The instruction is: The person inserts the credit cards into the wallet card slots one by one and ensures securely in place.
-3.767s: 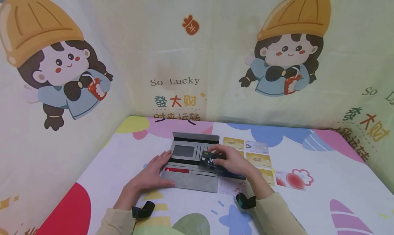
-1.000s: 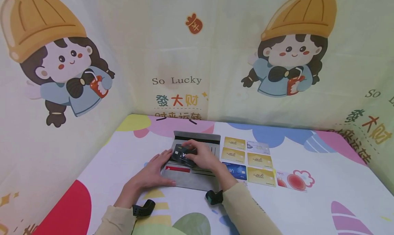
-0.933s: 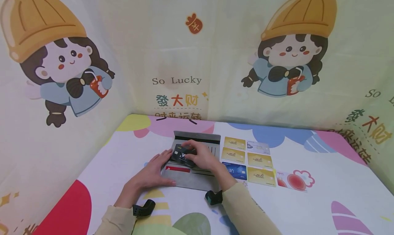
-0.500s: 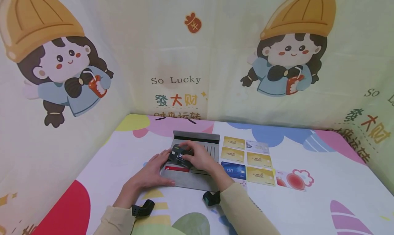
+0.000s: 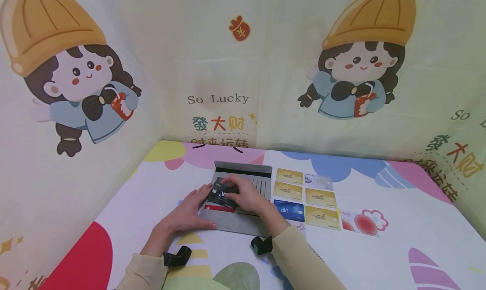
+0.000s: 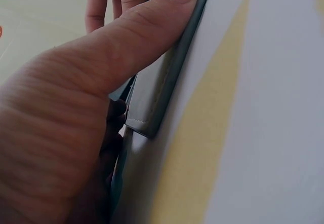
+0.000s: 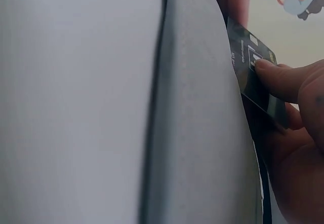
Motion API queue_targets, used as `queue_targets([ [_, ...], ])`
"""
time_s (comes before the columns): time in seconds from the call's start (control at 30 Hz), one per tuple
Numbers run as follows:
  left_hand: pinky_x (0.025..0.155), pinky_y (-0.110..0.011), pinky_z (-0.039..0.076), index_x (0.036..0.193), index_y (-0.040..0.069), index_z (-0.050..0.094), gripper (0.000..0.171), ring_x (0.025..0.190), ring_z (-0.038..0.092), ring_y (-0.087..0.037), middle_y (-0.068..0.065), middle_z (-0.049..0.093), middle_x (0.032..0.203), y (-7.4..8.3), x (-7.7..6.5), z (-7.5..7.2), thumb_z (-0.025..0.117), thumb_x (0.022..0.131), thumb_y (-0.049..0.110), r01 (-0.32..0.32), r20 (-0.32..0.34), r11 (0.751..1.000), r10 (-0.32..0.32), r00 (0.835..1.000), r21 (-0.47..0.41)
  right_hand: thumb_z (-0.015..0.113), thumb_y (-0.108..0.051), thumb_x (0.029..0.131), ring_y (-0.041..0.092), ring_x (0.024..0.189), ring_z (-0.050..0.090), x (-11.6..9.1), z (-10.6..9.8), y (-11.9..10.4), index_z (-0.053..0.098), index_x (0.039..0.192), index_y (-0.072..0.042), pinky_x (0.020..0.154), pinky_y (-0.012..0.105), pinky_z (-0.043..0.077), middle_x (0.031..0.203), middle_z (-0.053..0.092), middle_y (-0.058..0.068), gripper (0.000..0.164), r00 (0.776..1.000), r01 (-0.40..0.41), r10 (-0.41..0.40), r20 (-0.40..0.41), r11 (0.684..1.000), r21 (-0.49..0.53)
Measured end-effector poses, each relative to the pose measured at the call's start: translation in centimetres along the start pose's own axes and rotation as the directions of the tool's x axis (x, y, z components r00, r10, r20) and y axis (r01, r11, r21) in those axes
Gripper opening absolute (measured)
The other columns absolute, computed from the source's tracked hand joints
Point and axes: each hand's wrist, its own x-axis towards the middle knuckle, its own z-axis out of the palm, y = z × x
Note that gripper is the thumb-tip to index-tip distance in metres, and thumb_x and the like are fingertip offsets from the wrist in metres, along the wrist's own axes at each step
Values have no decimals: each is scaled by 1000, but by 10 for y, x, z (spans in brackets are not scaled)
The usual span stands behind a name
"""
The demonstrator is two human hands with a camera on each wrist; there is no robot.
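Observation:
A grey wallet (image 5: 243, 226) lies unfolded on the table, with a red card (image 5: 219, 208) in a slot of its near panel. My right hand (image 5: 247, 193) pinches a black bank card (image 5: 218, 193) between thumb and fingers, over the wallet's left half. The card's near edge is close above the red card; whether it sits in a slot cannot be told. In the right wrist view, the thumb presses on the black card's face (image 7: 245, 72). My left hand (image 5: 186, 213) rests along the wallet's left edge, fingers extended and thumb on the near panel's corner.
Right of the wallet, several gold cards (image 5: 322, 218), a blue card (image 5: 289, 210) and a silver card (image 5: 318, 182) lie in rows. A white card with red circles (image 5: 360, 223) lies farther right. My right forearm partly covers a pale flowered card (image 5: 301, 227).
Since the earliest frame, my right hand has carried the black card left, from the wallet's right edge to its left half. Lately the card has shifted only slightly. My left hand stays put.

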Motion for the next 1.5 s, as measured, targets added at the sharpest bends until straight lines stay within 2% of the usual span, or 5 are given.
queue_targets([
  [0.23,120,-57,11,159,8,30,115,150,20,-38,-13,27,163,1,0,-1,88,70,52,-12,-3,1000,12,1000,1,69,-11,97,23,105,58,1,1,-1,61,132,-23,99,43,50,118,65,5,37,1000,-5,5,-13,1000,-11],
  [0.57,120,-57,10,160,9,28,116,150,20,-38,-12,28,163,2,-1,-1,88,70,51,-3,-1,1000,3,1000,-6,70,-11,96,21,110,59,1,4,-5,64,132,-19,104,44,46,122,67,5,37,999,13,-10,37,996,-84],
  [0.87,121,-55,11,160,6,25,119,149,24,-36,-14,30,162,1,1,0,88,70,52,-18,-5,1000,18,1000,-6,70,-12,97,18,107,58,3,5,-9,65,132,-18,104,41,47,124,66,4,36,998,28,-20,57,989,-148],
  [1.2,120,-55,12,159,5,27,119,148,25,-38,-14,32,161,0,-1,-1,89,69,51,-20,-15,1000,20,1000,-20,71,-12,96,19,105,59,2,10,-10,65,130,-19,102,41,48,122,67,5,35,999,31,-25,44,988,-153],
  [1.5,121,-54,12,159,5,27,118,148,24,-38,-14,31,162,1,0,-1,89,70,50,-11,-9,1000,11,1000,-7,71,-11,96,18,103,57,1,7,-12,67,129,-17,103,41,47,120,66,3,34,997,16,-3,73,986,-169],
])
